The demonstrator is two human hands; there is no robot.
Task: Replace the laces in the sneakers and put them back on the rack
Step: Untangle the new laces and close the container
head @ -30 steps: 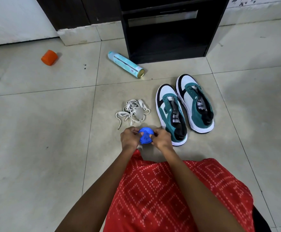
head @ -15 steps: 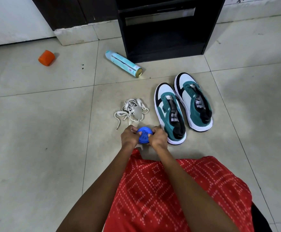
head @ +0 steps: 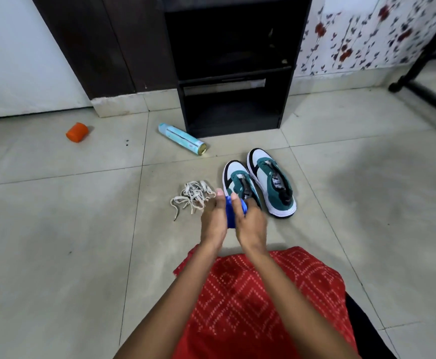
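Both arms reach out straight in front over the red cloth (head: 250,301). The left hand (head: 213,218) and right hand (head: 250,224) are close together and grip a small blue bundle (head: 230,212) between them, thumbs pointing up. The two green and white sneakers (head: 268,182) sit side by side on the floor (head: 56,242), just past the hands. The old white laces (head: 192,198) lie in a heap to their left. The black rack (head: 232,73) stands behind them.

Left hand (head: 213,216) and right hand (head: 251,222) clasp a blue bundle (head: 228,213).
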